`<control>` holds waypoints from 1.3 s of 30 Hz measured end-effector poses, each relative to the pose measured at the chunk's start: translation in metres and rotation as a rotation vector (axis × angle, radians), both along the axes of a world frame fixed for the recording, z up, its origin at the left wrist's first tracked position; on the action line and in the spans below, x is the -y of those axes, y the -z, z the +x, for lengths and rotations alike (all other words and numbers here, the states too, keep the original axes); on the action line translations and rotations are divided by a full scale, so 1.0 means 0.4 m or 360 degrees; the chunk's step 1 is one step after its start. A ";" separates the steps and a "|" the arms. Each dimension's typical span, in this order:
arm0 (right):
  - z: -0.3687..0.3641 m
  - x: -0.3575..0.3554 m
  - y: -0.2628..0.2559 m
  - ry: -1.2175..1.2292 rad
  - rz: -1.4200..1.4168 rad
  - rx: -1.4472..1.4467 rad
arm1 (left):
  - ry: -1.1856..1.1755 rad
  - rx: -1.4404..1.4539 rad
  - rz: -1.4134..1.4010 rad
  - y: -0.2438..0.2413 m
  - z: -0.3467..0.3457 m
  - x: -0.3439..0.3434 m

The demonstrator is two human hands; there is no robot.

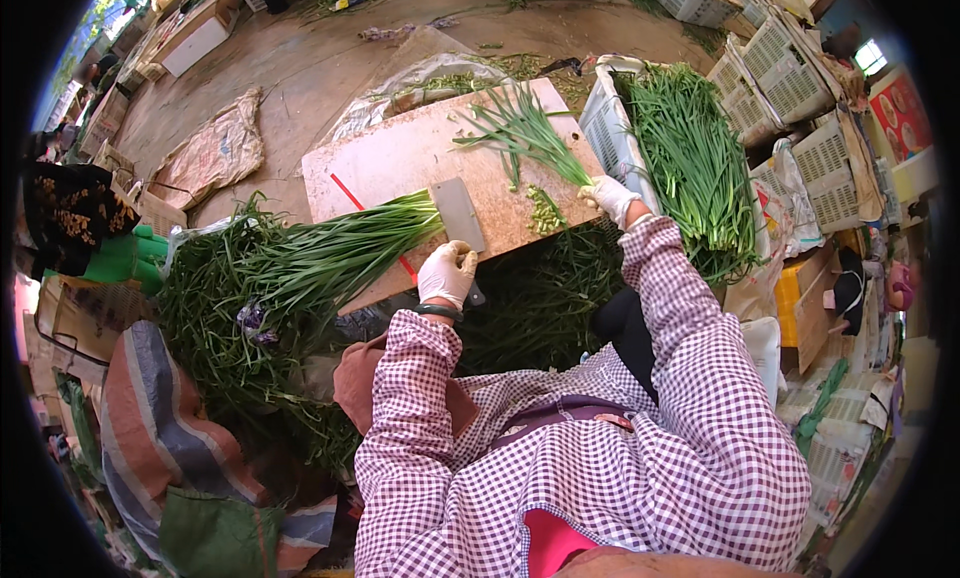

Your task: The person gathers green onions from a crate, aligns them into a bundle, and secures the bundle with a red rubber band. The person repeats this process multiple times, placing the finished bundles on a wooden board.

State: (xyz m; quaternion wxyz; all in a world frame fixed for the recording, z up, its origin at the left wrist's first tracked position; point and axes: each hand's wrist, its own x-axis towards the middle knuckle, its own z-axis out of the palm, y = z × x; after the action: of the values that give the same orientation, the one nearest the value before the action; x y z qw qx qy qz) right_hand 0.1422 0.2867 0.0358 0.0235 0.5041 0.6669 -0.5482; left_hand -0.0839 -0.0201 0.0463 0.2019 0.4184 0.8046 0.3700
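My gloved right hand [611, 198] is closed around the pale ends of a small bunch of garlic chives [544, 139], whose green leaves fan out over the cutting board [382, 154]. Near the board's front edge, my gloved left hand [448, 272] is curled; whether something thin is between its fingers I cannot tell. Just beyond it a cleaver's blade [457, 212] lies flat, against the pale ends of a larger chive bunch [360, 237]. Cut stem pieces [546, 212] lie by the board's right front edge. A knife handle [475, 294] shows below the board.
A plastic crate [615, 139] full of chives stands right of the board. Loose greens [217, 308] are heaped at the left, above a striped woven sack [172, 420]. Stacked crates [784, 72] stand farther right. A person in green and black [82, 218] is at the far left.
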 end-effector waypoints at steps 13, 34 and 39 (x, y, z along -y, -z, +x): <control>-0.190 0.419 -0.347 -0.0963 0.1580 -0.0077 | -0.0454 0.2735 0.1558 -0.246 -0.007 -0.176; -0.647 0.422 0.024 -0.1269 0.1893 0.0152 | -0.1267 0.0042 0.0964 -0.069 -0.200 0.174; -0.517 0.359 -0.009 -0.1090 0.2299 0.0140 | -0.0958 -0.0321 0.0495 -0.047 -0.147 0.125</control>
State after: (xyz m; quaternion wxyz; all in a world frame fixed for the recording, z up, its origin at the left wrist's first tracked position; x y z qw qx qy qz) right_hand -0.0646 0.1430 0.0393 -0.1154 0.1833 0.9732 0.0771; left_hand -0.1429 -0.0701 0.0652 -0.0628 0.2226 0.8417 0.4879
